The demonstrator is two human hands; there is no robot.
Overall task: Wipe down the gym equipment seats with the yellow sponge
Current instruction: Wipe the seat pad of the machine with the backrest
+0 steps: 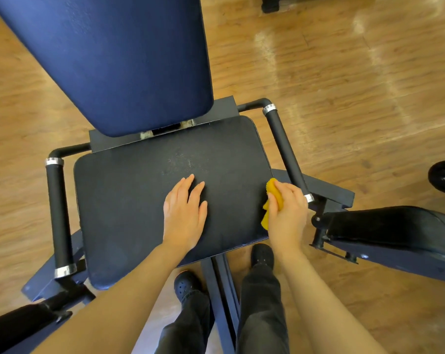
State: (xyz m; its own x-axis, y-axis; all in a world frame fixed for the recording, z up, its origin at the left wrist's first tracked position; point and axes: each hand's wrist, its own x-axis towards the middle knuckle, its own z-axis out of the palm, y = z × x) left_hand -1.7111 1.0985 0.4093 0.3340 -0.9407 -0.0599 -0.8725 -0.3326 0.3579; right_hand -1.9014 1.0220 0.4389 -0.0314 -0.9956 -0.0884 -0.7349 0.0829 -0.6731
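One dark seat pad (144, 200) sits in the middle, and everything else is counted from it. One blue back pad (119, 60) rises behind the seat pad. Two black foam handles flank it: one on its left side (57, 215), one on its right side (285, 149). Four silver collars cap those handles, two on each. One yellow sponge (273, 198) lies at the seat pad's right edge. Two hands are on the seat pad: the left hand (184, 213) near its middle, the right hand (287, 213) at the sponge. Two black shoes (186, 283) stand on the wooden floor (344, 85) just in front of the seat pad. One more black pad (385, 226) lies to the right of the seat pad.
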